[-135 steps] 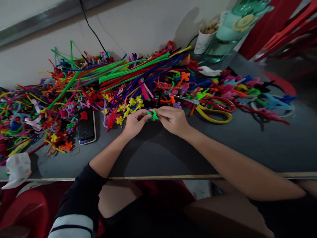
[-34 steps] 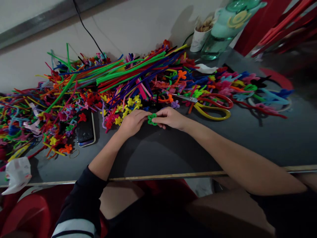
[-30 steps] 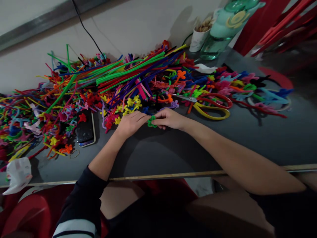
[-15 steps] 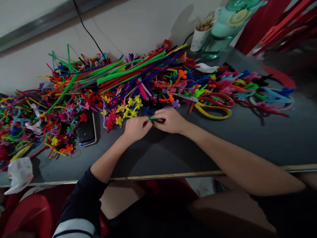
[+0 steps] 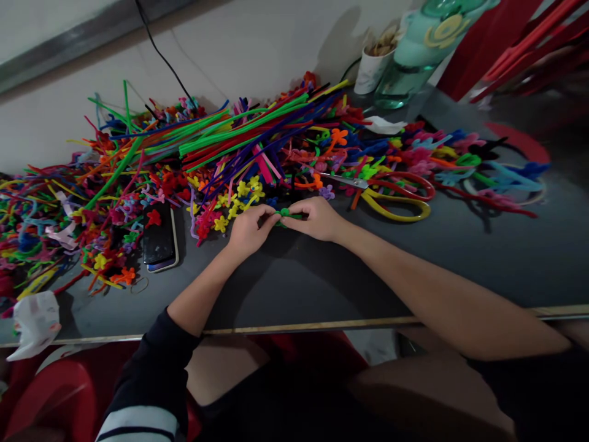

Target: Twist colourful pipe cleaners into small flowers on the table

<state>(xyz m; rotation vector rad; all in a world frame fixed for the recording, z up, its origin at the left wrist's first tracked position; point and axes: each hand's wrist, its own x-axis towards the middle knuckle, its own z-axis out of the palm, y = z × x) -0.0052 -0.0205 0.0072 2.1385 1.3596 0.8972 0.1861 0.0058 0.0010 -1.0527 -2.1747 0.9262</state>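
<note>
Reference landmark: the red-and-yellow scissors [image 5: 361, 183]. A fuzzy green piece [image 5: 284, 212] is sitting to the left of the scissors and slightly nearer the person, directly between the two hands. Its bunched, rounded part is showing at the meeting point of the fingertips, and a thin green length is running from it towards the scissors' side, into the right hand [image 5: 319, 219]. The long axis is therefore lying roughly crosswise, in line with the grip. Neither hand is standing clearly nearer, since both are touching the piece; the right hand is being held on the scissors' side and the left hand [image 5: 251, 233] on the far side.

State of grip: the left thumb and forefinger are pinching at the bunched part, their arch leaving a dark gap behind the tips. The right thumb and forefinger are closing on the thin length (the exact contact is hidden by the fingers, so pressure cannot be judged).

Change against the frame half a second earlier: there, the green was showing only as a narrow strip beside a curled left hand; now the rounded part is appearing, and the left fingers are extending more. The scissors are remaining in place.
</note>
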